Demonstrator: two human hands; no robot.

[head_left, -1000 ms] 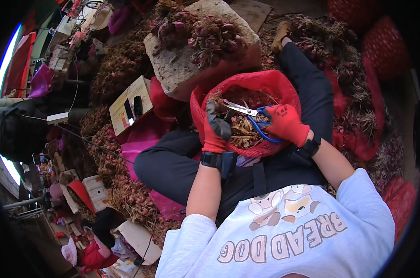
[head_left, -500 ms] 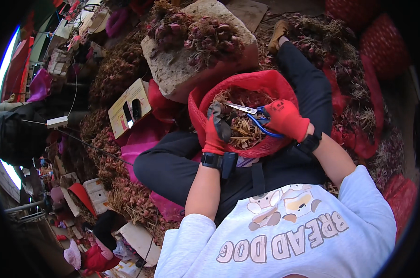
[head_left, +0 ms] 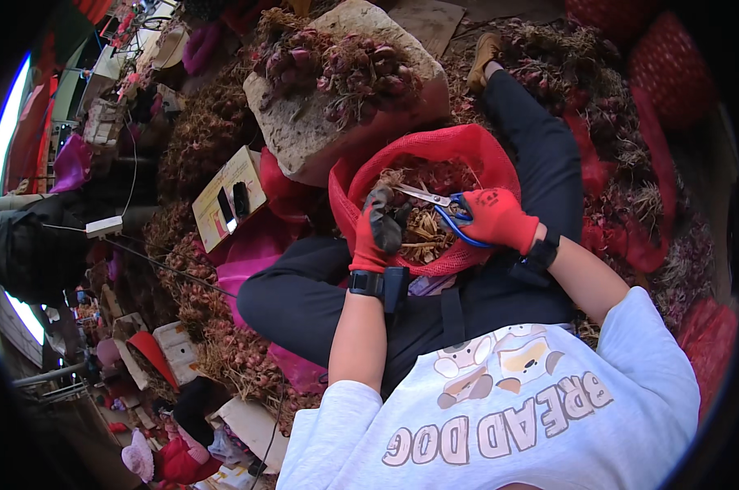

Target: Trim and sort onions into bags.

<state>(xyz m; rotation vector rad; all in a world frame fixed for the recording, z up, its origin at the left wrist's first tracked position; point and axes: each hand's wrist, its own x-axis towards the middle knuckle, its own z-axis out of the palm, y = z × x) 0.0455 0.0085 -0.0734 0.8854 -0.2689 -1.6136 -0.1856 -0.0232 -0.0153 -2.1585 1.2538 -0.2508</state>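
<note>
My left hand [head_left: 375,232], in a red glove with a dark palm, is closed at the left side of a red mesh bag's [head_left: 474,140] opening. A dry brown tuft [head_left: 392,176] shows at its fingertips; what the fingers hold is hidden. In my right hand [head_left: 500,219], also red-gloved, is a pair of blue-handled scissors [head_left: 461,232]. Their blades point left toward the left fingertips, over the bag. Dry stalks and reddish bits [head_left: 425,232] lie inside the bag, which rests between my legs.
Beyond the bag stands a pale stone block [head_left: 296,135] topped with bunched shallots [head_left: 369,77]. To its left, two phones [head_left: 240,199] lie on a flat box [head_left: 210,214]. Heaps of shallots [head_left: 243,355] flank me. Full red mesh sacks [head_left: 671,73] sit at far right.
The view has shifted slightly. Both hands keep nearly the same places over the bag, with the scissors still held and their blades still pointing toward the left fingertips.
</note>
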